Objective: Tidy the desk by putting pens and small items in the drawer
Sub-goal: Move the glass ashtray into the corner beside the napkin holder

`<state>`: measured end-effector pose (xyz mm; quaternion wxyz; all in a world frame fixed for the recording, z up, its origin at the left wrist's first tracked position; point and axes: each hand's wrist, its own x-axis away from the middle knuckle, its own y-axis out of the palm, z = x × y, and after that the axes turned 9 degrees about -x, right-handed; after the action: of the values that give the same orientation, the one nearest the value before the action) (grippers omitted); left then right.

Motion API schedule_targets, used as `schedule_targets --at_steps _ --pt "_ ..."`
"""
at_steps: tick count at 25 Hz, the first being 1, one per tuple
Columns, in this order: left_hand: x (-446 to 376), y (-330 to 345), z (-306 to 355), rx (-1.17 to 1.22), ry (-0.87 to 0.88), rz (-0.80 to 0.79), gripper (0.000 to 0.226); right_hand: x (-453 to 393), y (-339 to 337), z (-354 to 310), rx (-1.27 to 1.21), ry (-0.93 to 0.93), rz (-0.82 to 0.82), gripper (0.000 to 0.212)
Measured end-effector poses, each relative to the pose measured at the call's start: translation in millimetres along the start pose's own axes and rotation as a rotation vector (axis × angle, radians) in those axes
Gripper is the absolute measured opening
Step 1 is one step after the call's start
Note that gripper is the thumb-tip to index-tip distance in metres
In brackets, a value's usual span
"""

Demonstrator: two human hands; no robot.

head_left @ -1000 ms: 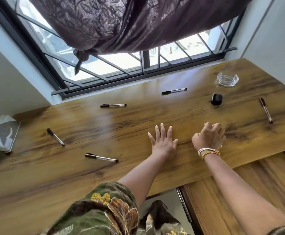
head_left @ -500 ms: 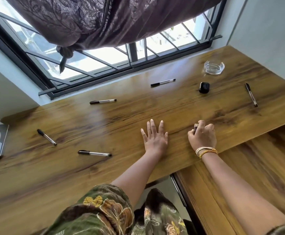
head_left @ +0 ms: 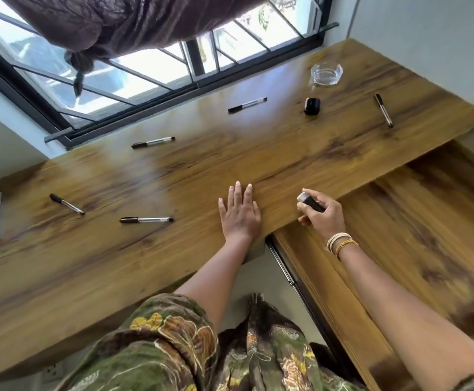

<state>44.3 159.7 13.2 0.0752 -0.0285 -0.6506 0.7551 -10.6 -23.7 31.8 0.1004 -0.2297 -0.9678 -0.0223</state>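
Right hand gripping item at desk edge; left hand flat on top.

My right hand (head_left: 321,215) is raised past the desk (head_left: 173,263) front edge, fingers clamped on a small black item with a silver end (head_left: 309,202). My left hand (head_left: 240,215) lies palm down, fingers extended, nearly together.

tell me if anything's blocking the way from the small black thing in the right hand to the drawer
No open drawer shows. The right hand holds the small black item at the desk edge, over the lower wooden surface. If that is the drawer's front, it looks shut, and that alone blocks the way.
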Motion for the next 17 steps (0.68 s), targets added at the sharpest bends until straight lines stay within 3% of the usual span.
schedule_targets --at_steps 3,6,9,11,12,15,17 --pt "7 2 6 -0.003 -0.025 0.011 0.055 19 -12 8 -0.34 0.24 0.06 0.028" --pt "11 2 7 -0.013 -0.024 0.019 0.055 28 -20 30 -0.265 0.358 0.121 0.031" --pt "10 2 8 -0.016 -0.033 0.036 0.054 27 -14 47 -0.25 0.502 0.202 0.007" --pt "9 2 9 -0.017 -0.039 0.051 0.054 22 -11 57 -0.224 0.549 0.212 0.013" --pt "9 4 9 -0.02 -0.043 0.059 0.054 18 -10 64 -0.17 0.544 0.211 0.005" --pt "9 4 8 -0.028 -0.051 0.092 0.053 13 -11 79 -0.052 0.552 0.285 0.03" --pt "8 3 9 -0.028 -0.051 0.099 0.053 15 -10 79 0.045 0.551 0.31 0.03"
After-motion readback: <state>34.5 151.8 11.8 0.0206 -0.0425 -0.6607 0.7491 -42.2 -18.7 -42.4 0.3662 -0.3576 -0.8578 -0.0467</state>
